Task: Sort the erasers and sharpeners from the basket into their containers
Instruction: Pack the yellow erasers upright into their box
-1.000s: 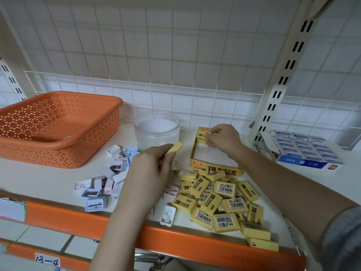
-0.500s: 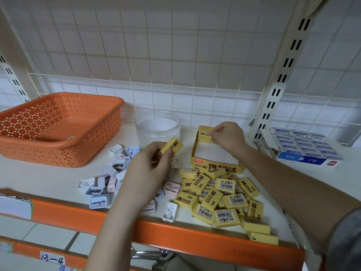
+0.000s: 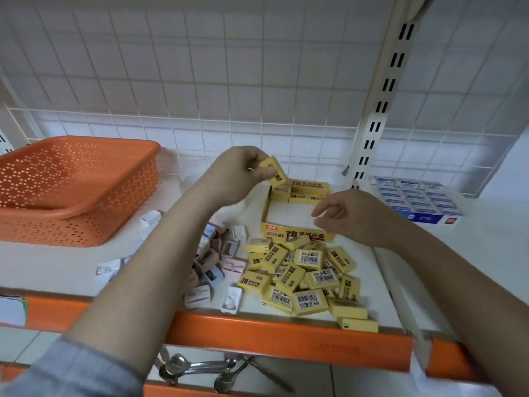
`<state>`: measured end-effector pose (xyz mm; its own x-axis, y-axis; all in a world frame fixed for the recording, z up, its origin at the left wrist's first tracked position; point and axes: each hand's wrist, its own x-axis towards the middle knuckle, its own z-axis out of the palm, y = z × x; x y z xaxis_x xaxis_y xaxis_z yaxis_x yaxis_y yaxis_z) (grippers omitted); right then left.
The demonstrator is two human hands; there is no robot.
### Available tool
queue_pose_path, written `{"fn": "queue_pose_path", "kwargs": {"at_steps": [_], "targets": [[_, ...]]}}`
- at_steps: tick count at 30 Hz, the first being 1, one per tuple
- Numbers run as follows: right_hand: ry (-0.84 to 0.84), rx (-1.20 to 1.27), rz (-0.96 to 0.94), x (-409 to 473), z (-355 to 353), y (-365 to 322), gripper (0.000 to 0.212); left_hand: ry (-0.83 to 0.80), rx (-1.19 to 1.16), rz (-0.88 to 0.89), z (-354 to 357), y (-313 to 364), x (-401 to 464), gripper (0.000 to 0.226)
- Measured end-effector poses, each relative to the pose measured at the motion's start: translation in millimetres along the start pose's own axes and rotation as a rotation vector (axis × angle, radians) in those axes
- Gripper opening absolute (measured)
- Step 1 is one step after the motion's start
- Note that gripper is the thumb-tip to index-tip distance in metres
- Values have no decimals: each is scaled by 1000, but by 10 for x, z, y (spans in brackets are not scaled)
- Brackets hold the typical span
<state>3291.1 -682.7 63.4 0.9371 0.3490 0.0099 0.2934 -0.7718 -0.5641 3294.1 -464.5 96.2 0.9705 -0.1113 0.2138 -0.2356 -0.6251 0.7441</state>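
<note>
The orange basket (image 3: 77, 190) is sitting at the left of the shelf (image 3: 43, 265), and what shows of its inside is looking empty, so the tipping-out step is judged done. Most of the sorting is still waiting. The yellow eraser box (image 3: 297, 234) is standing open behind the heap with only one row of erasers lining its far wall and the rest of its floor showing bare. In front of it, the loose pile of yellow erasers (image 3: 303, 277) is lying spread toward the shelf's orange edge, and just left of that pile the sharpeners (image 3: 217, 262) are lying scattered, none visibly sorted.

The left hand (image 3: 237, 173) is pinching one yellow eraser (image 3: 273, 174) between thumb and fingers, holding it tilted in the air just above the box's far left corner. The right hand (image 3: 349, 216) is hovering over the box's right side with fingers loosely curled and nothing in them.

The left forearm is covering part of the sharpeners and whatever stands behind it, so no sharpener container is showing. The basket's near floor is hidden by its rim.
</note>
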Motion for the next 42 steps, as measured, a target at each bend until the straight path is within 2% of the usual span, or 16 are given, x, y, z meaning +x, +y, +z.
{"fn": "queue_pose_path", "kwargs": {"at_steps": [3, 6, 9, 13, 21, 24, 29, 31, 36, 42], "targets": [[29, -17, -8, -156, 28, 20, 14, -96, -58, -36, 181, -4, 386, 13], [48, 23, -28, -266, 94, 50, 16, -112, 58, -19, 372, -23, 689, 19], [-1, 78, -20, -365, 200, 61, 27, -143, 128, -15, 497, -60, 855, 27], [-5, 96, -8, -438, 297, 66, 41, -172, 243, 68, 567, -99, 994, 20], [56, 49, -34, -492, 312, 7, 37, -240, 248, 92, 671, -129, 1105, 24], [114, 110, -5, -565, 205, 27, 26, -264, 261, 96, 720, -194, 1092, 24], [395, 239, 144, -714, 71, 186, 18, -272, 249, 62, 775, -298, 1098, 21], [460, 289, 190, -766, 84, 219, 17, -278, 241, 59, 790, -327, 1105, 21], [485, 347, 188, -837, 87, 191, 12, -294, 233, 96, 830, -372, 1114, 22], [475, 397, 180, -841, 134, 156, 17, -280, 276, 144, 890, -398, 1121, 21]]}}
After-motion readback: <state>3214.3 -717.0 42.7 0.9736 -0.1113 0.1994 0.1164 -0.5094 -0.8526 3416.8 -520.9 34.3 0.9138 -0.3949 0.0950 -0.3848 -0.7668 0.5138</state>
